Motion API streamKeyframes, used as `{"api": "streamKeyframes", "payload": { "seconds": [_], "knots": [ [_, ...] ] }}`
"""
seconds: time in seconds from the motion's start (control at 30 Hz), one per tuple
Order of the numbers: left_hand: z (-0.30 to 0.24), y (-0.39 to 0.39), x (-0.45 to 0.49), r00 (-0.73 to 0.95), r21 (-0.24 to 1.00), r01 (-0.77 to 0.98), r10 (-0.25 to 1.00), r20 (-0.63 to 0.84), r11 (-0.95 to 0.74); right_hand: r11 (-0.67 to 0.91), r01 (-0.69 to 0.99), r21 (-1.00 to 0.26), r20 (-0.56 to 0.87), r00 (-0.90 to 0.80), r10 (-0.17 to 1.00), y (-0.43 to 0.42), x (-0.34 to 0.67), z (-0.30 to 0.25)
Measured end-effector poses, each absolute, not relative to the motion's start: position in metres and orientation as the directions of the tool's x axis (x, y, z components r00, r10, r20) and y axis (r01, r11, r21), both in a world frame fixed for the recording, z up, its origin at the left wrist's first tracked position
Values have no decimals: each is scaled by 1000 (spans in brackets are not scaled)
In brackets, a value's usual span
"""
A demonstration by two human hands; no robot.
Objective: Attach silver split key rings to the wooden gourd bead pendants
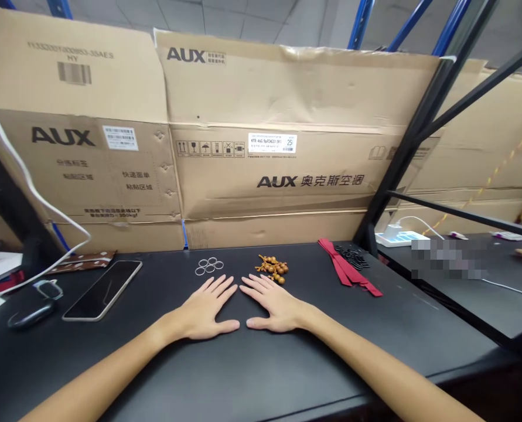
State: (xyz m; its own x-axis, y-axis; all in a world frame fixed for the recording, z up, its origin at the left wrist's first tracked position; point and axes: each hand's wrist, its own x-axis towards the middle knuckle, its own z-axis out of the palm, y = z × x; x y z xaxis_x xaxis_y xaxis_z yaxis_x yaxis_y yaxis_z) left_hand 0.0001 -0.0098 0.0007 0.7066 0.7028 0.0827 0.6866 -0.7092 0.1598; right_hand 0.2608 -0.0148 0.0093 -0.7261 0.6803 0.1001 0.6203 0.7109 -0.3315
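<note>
On the table (225,375), rings (209,265) lie between phone (103,291) and beads (273,268) (ribbons (338,264) farther right), cardboard (278,161) standing behind.

The person's left hand (205,310) and right hand (278,308) lie palm down on the black table (243,375), thumbs just apart. Toward its back edge sit silvery rings (209,267) and brown beads (279,268); near the far right corner, red strips (344,266) and black pieces (358,258), possibly cords; leftward, a phone (105,291).
</note>
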Motion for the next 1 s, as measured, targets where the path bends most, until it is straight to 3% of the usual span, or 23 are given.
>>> {"api": "streamKeyframes", "payload": {
  "seconds": [0.77, 1.0],
  "knots": [
    [1, -5, -1, 703, 232, 653, 691, 169, -721, 737, 579, -348, 163, -737, 656, -12, 264, 7],
    [1, -5, 1, 682, 226, 672, 708, 185, -706, 765, 571, -299, 277, -715, 642, -10, 262, -1]
  ]
}}
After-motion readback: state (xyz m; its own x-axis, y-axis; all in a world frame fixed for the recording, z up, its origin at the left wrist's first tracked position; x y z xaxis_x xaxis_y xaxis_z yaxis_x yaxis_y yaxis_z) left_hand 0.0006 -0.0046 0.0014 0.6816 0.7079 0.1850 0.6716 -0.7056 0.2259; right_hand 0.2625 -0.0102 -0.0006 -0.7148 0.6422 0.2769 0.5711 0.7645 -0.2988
